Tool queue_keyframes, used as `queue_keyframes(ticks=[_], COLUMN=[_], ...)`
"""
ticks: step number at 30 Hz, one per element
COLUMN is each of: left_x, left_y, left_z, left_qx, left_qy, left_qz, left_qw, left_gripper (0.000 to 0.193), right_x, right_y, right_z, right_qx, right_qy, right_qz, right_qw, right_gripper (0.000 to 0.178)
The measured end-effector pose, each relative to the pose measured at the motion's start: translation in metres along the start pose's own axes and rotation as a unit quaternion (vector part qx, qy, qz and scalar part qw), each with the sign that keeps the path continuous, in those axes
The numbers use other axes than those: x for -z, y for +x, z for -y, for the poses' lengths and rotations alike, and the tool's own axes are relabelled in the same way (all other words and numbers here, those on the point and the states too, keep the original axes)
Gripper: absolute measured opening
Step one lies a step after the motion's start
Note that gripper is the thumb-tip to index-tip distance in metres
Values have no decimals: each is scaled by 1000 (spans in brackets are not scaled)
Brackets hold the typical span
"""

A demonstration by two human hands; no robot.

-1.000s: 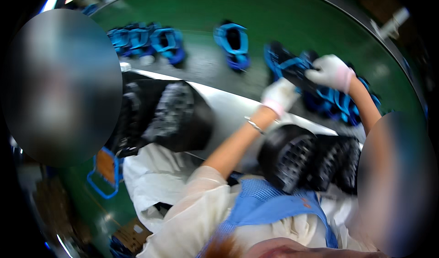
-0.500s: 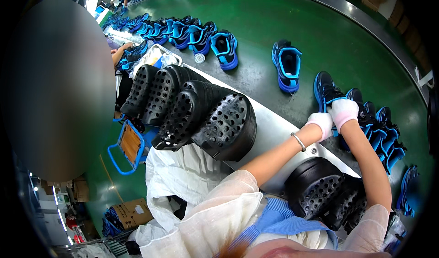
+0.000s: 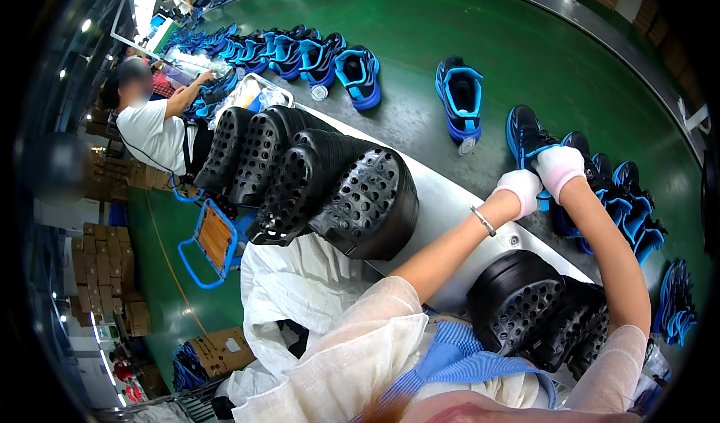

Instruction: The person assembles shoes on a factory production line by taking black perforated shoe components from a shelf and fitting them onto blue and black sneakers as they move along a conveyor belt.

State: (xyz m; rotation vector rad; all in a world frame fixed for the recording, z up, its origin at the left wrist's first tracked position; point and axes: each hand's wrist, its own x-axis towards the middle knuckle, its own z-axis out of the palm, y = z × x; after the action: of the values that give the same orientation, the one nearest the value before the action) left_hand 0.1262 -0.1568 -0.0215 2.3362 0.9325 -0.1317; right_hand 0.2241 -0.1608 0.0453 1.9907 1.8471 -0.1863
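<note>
A black sneaker with a blue sole and light-blue lining (image 3: 525, 134) stands on the green conveyor belt, toe pointing away. My left hand (image 3: 520, 189), in a white and pink glove, is closed at its near end. Right beside it, my right hand (image 3: 559, 169), gloved the same way, grips the shoe's collar from the right. The fingertips and most of the heel are hidden by the gloves. A light-blue strip (image 3: 544, 202) shows just below the hands. Another sneaker (image 3: 459, 102) stands alone to the left, with a round clear piece at its heel.
A row of sneakers (image 3: 322, 59) runs along the belt at the far left; several more (image 3: 626, 205) crowd to my right. Stacks of black perforated shoe-shaped shells (image 3: 367, 198) sit on the metal ledge (image 3: 442, 220), with more stacks (image 3: 517, 303) before me. A co-worker (image 3: 154, 130) sits at left.
The sneakers on the belt have shifted slightly left and away. My hands stay on the same sneaker, moving slightly with it. A large blurred shape at left is gone, revealing the co-worker and boxes.
</note>
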Motion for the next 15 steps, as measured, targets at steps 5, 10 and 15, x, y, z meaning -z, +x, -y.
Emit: queue_keyframes(ticks=[5,10,15], left_x=[1,-3,5], left_y=[0,3,-2], left_z=[-1,-7,-4], left_qx=[29,27,17], left_qy=[-14,48,97], left_qz=[28,51,46], left_qw=[999,997,994], left_gripper=[31,26,31], right_x=[-3,0,1], right_y=[0,6,4], right_z=[4,6,4], right_qx=[36,13,51], right_qy=[-39,-24,12], right_qz=[-4,-10,-38], right_qw=[999,1000,998], right_gripper=[19,22,21])
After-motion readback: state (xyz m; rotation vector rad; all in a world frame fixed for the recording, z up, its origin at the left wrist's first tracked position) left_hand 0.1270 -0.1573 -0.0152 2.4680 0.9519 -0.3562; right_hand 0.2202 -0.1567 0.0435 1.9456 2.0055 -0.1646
